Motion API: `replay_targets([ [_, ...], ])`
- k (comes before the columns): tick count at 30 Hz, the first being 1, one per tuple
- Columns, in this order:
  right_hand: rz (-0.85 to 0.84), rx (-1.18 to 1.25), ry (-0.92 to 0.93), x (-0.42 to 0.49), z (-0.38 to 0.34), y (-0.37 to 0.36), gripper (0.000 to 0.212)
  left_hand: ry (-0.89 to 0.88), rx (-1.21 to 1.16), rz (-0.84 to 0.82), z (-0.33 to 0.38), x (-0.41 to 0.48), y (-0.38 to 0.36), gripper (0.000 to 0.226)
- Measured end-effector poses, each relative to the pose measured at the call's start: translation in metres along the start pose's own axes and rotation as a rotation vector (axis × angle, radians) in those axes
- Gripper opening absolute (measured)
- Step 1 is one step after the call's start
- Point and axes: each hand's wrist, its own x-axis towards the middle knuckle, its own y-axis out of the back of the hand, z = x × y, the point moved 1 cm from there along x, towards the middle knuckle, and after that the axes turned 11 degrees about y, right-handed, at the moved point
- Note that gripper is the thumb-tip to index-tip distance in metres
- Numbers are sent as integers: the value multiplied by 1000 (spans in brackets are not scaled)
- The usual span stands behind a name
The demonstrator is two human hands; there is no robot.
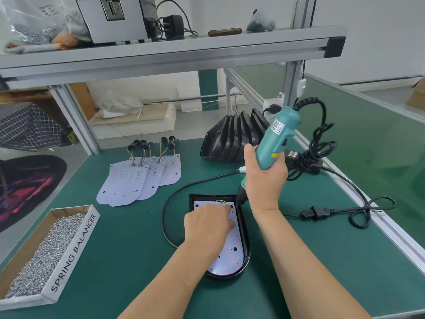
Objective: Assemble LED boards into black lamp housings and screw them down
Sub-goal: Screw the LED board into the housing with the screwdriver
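Note:
A black lamp housing [245, 236] lies on the green mat in front of me with a white LED board [232, 252] seated inside it. My left hand [207, 224] rests on the board's upper part, fingers curled toward its top right corner. My right hand [264, 180] grips a teal electric screwdriver [274, 143], held nearly upright with its bit down at the board's top right corner, by the coloured wires. Whether a screw sits under the bit is hidden.
Loose LED boards [138, 180] with wired plugs lie fanned at centre left. A stack of black housings [232, 139] leans at the back. A cardboard box of screws [43, 256] sits front left. Black cables [322, 157] coil at right. A metal shelf [172, 51] hangs overhead.

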Motion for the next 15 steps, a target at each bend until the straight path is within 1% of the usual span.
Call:
replay_targets([
  [3, -14, -6, -16, -3, 1, -2, 35, -6, -9, 0, 0, 0, -1, 20],
  [11, -48, 6, -32, -5, 2, -3, 40, -9, -6, -3, 0, 1, -4, 14],
  [15, -55, 3, -43, -5, 2, -3, 40, -8, 4, -11, 0, 1, -3, 27],
])
